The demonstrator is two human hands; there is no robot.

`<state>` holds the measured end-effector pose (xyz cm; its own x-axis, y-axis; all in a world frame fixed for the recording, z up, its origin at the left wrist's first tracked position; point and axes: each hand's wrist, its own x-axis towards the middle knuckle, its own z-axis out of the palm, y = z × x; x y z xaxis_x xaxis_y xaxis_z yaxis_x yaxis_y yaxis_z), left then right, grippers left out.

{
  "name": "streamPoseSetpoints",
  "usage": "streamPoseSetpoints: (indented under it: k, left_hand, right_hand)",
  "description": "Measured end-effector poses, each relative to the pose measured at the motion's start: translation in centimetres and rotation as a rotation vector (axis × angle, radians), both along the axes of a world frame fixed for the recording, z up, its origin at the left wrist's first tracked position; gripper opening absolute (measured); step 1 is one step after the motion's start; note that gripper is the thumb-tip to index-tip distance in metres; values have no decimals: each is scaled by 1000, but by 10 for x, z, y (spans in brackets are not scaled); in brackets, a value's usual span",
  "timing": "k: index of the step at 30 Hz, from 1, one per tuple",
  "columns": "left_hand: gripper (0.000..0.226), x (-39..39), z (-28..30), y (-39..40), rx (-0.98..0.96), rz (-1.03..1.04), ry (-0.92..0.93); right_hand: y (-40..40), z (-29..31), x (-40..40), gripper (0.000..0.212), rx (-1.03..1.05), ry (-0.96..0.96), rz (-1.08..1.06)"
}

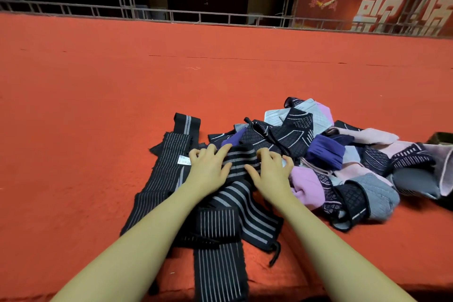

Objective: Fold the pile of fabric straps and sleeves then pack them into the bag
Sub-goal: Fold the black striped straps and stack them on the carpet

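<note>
A black strap with grey stripes (241, 163) lies bunched between my hands on the red carpet. My left hand (208, 167) grips its left side with curled fingers. My right hand (270, 170) grips its right side the same way. More of the same striped black straps (166, 167) stretch to the left and toward me (218, 272). A pile of black, purple, pink and grey sleeves (343, 152) sits to the right of my hands. No bag is plainly in view.
Red carpet (98, 105) covers the whole floor around the pile. A metal truss rail (171, 16) runs along the far edge, with a red banner (367, 0) behind it. A dark object (441, 137) pokes in at the right edge.
</note>
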<state>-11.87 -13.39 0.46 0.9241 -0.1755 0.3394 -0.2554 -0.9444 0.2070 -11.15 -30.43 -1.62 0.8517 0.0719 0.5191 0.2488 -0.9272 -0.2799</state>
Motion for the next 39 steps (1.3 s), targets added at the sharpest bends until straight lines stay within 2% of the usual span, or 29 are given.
streamPoseSetpoints:
  k: [5, 8, 11, 14, 17, 23, 25, 28, 32, 34, 36, 39]
  left_hand:
    - [46, 2, 20, 10, 19, -5, -203]
    - [43, 17, 35, 19, 69, 22, -350]
    - [44, 41, 50, 28, 117, 45, -399]
    - [47, 78, 59, 38, 144, 62, -383]
    - [51, 120, 61, 48, 185, 102, -271]
    - [55, 211, 46, 60, 329, 108, -154]
    - [54, 246, 40, 60, 359, 100, -92]
    - [52, 286, 30, 56, 408, 76, 3]
    - [50, 316, 7, 55, 473, 25, 182]
    - [52, 320, -5, 56, 438, 37, 234]
    - [56, 321, -16, 60, 373, 70, 128]
    - [37, 317, -16, 66, 335, -76, -84]
  right_hand:
    - [12, 19, -3, 39, 172, -201, 24]
    - [24, 37, 9, 42, 159, -307, 18]
    - [38, 53, 30, 41, 142, -291, 10]
    - [49, 67, 64, 42, 114, -241, 26]
    - [59, 70, 108, 41, 82, -241, 38]
    - [68, 42, 206, 43, -75, -303, 10]
    - [71, 40, 236, 43, -109, -230, 2]
    - [72, 35, 265, 40, -169, 4, -28]
    - [73, 12, 281, 39, -199, 122, -55]
    - [75, -5, 283, 42, -244, 158, -73]
    - [76, -22, 288, 53, -260, 112, -126]
    - [77, -30, 291, 49, -250, 52, -64]
